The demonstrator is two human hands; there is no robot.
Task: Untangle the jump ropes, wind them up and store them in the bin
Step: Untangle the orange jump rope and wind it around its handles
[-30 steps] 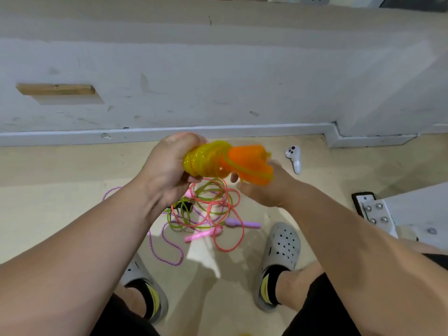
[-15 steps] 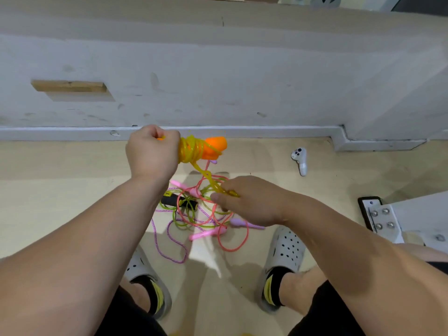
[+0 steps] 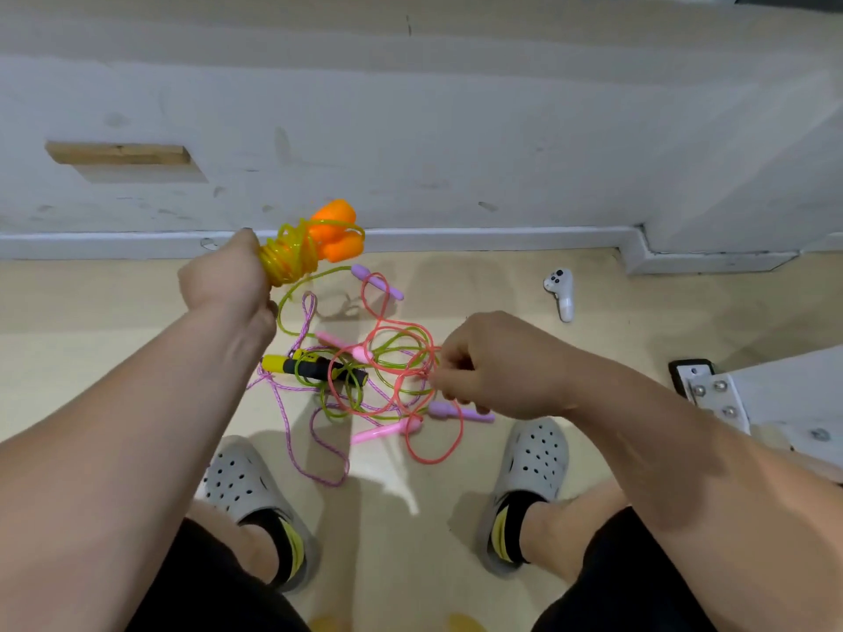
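Note:
My left hand grips a wound yellow jump rope with two orange handles, held above the floor near the wall. Below lies a tangle on the floor: a coral rope, a green rope with a black and yellow handle, a purple rope with purple handles, and pink handles. My right hand is at the tangle's right side, fingers curled, pinching coral and green strands. No bin is in view.
A white controller lies on the floor near the baseboard. A white bracket with metal bolts juts in at the right. My feet in grey clogs stand just below the tangle.
My right hand let go of the yellow rope's loose end and moved right to the tangle's strands. My left hand shifted slightly, and the yellow rope's tail no longer hangs down.

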